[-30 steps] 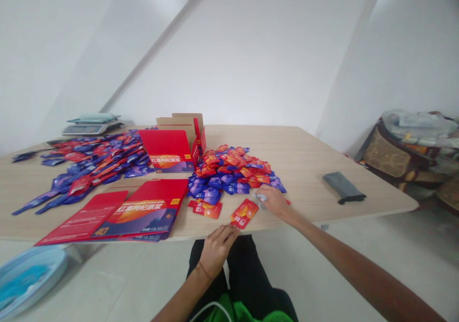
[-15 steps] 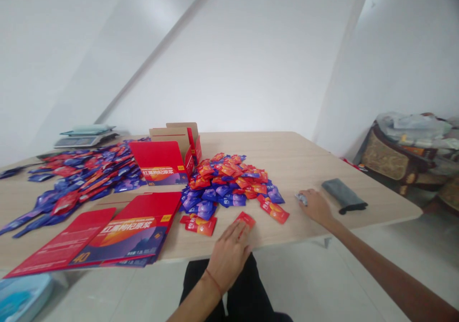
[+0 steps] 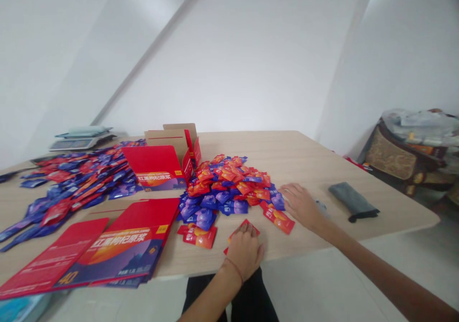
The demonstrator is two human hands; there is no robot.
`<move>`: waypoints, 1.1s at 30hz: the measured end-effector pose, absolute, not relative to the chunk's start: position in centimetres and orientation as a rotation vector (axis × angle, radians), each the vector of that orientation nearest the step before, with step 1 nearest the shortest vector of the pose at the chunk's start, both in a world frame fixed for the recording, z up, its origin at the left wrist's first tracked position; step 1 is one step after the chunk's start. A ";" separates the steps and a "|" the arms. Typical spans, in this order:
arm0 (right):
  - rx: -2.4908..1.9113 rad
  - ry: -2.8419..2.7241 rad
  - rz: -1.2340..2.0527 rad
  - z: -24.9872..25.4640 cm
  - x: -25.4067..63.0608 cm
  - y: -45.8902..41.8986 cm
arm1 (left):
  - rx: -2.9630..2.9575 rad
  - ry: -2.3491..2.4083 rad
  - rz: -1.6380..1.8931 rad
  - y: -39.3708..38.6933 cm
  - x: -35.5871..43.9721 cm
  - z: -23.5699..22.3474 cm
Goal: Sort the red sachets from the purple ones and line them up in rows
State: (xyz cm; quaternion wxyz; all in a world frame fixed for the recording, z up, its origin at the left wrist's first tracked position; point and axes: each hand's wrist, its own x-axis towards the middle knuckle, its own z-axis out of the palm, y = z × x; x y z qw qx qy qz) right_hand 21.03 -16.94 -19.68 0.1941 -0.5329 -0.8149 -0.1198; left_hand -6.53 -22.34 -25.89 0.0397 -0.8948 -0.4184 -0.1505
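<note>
My left hand rests over a red sachet at the table's front edge. Its bent fingers lie on the sachet, whose corners show on both sides of the hand. Fingers loosely stretched and apart, my right hand is at the right end of the sachet pile. Its fingertips are close to a purple sachet and a red-orange sachet. Behind the right hand, partly hidden, a small silvery thing lies on the table. Another red-orange sachet lies left of my left hand.
Flat printed cartons are stacked at the front left. Open red boxes stand behind them. A larger heap of red and purple sachets spreads leftward, before a scale. A grey cloth pouch lies right.
My right hand has left the silvery thing and moved left to the sachet pile. My left hand stays on the red sachet with its fingers more bent. The view has shifted slightly.
</note>
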 end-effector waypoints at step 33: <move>-1.126 -2.848 -0.107 -20.0 -9.3 -20.5 | -2.932 -1.345 -1.019 -30.6 -28.8 -26.4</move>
